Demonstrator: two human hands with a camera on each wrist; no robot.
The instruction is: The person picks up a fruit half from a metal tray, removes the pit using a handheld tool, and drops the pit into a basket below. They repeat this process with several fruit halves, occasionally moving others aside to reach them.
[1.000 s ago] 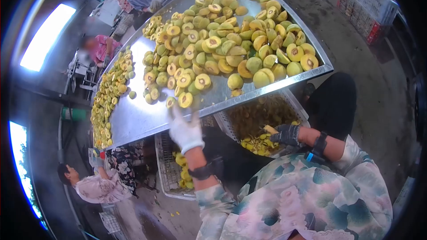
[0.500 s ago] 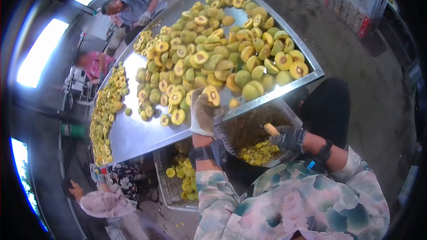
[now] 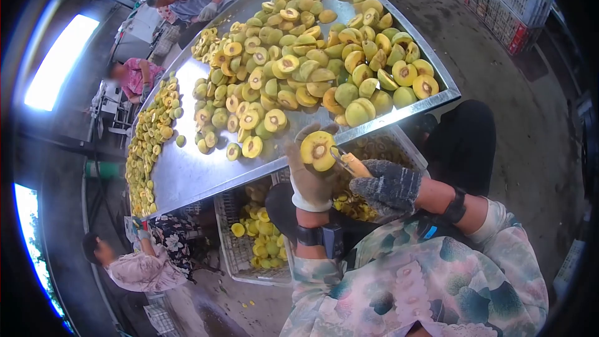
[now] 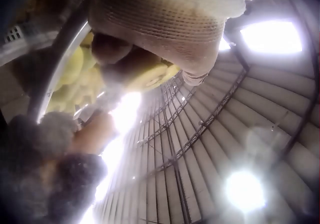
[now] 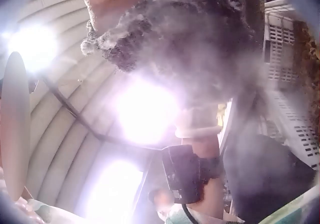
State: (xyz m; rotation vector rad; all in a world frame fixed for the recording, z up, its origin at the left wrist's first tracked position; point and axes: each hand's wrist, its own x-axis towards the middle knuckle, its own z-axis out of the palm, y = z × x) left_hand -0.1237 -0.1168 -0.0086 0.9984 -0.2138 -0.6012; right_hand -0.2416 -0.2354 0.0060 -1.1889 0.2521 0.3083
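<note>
My left hand (image 3: 310,184), in a white glove with a tan palm, holds up a yellow peach half (image 3: 317,151), its cut face and brown stone showing. In the left wrist view the same peach half (image 4: 147,78) sits under the gloved fingers. My right hand (image 3: 388,186), in a dark grey knitted glove, grips a pitting tool (image 3: 355,165) by its wooden handle. The tool's thin metal tip is right at the edge of the cut face. In the right wrist view the grey glove (image 5: 185,44) hides the tool.
A metal tray table (image 3: 206,188) bears many peach halves (image 3: 268,81). Below its edge stand a crate (image 3: 412,150) with yellow pieces and another crate (image 3: 228,256) with hollowed halves. Other people (image 3: 140,259) work along the left. Stacked crates (image 3: 505,9) stand back right.
My left hand reached to the tray, picked up a peach half and brought it back over the crate. My right hand raised the pitting tool from the crate to the fruit.
</note>
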